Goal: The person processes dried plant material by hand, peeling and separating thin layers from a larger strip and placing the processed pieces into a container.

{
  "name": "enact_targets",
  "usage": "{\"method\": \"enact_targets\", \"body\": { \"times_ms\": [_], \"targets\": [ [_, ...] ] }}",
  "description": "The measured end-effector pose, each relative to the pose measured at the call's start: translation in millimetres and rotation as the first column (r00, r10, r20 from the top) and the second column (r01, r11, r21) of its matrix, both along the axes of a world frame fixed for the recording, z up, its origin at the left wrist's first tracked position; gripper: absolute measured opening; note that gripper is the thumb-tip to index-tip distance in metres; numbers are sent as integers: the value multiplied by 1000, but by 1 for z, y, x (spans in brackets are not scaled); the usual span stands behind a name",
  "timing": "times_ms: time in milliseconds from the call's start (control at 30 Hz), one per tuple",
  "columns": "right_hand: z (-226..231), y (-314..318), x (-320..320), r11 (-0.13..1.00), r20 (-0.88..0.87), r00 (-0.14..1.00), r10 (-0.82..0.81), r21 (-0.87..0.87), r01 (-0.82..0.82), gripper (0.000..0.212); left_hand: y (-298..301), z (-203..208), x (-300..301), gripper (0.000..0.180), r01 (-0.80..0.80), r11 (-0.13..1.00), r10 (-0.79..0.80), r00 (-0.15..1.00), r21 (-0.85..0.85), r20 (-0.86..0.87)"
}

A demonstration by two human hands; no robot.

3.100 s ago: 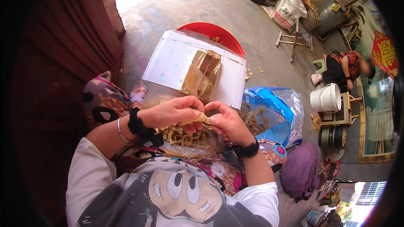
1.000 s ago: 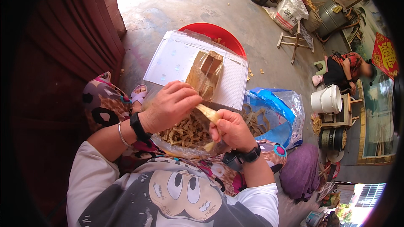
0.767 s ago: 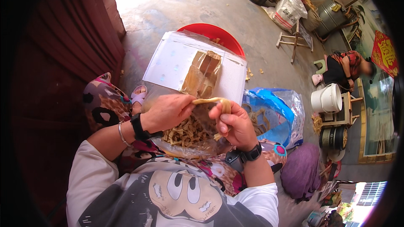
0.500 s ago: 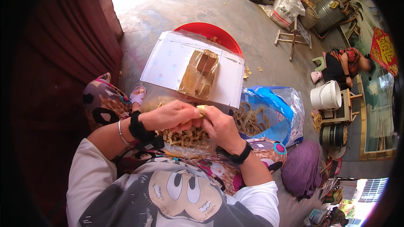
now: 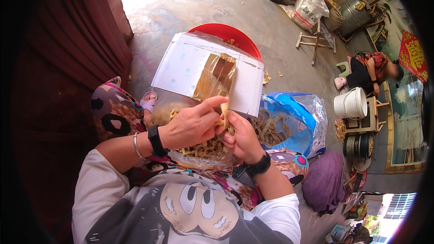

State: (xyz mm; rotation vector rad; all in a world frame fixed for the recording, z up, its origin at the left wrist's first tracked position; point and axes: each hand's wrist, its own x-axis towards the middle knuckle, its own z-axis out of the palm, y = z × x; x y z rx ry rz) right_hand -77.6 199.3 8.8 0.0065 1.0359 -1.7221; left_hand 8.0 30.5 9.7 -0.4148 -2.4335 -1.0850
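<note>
One brown bundle point(image 5: 207, 80) is lying on the white board point(image 5: 174, 65), one red basin point(image 5: 239, 39) showing past its far edge; by the near edge my right hand point(image 5: 244, 139) is pinching one strip point(image 5: 224, 112), my half-curled left hand point(image 5: 193, 125) touching it (grip hidden).

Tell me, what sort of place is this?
Perhaps a small workshop or a household room used for handwork: a heap of tan pieces lies close by, a white sack sits on the grey floor, and a red decoration hangs at the right.
</note>
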Motion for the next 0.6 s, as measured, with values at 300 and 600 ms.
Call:
{"method": "enact_targets", "body": {
  "times_ms": [300, 600],
  "targets": [
    [0, -3, 3, 980, -465, 880, 101, 197, -9, 23, -7, -9, 1, 19, -15, 995, -10, 969, 99, 247],
    [-6, -2, 5, 981, -491, 863, 118, 191, -25, 24, -8, -8, -3, 20, 17, 997, -7, 991, -74, 133]
  ]
}}
